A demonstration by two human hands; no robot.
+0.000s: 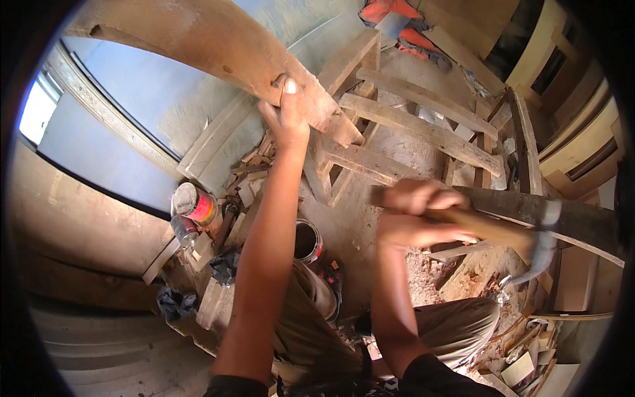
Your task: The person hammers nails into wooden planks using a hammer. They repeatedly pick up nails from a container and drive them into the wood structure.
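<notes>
A long, weathered wooden board (198, 46) slants from the upper left toward the middle. Near its lower end my left hand (289, 122) grips its edge, with the thumb lying on the upper face beside a dark mark or hole. In my right hand (423, 212), fingers wrapped round the wooden handle, is a claw hammer (499, 228). Its metal head points to the right and is smeared by motion. The hammer is apart from the board. Behind both hands stands a rough wooden frame (423, 132) of nailed slats; the board's end overlaps it in view.
A paint can (195, 202) with a red band stands at the left among wood scraps. An open can (307, 239) sits near my knee. Offcuts (529, 364) are heaped at lower right. Wooden panels (582, 139) lean along the right side. Orange cloth (397, 20) lies at the back.
</notes>
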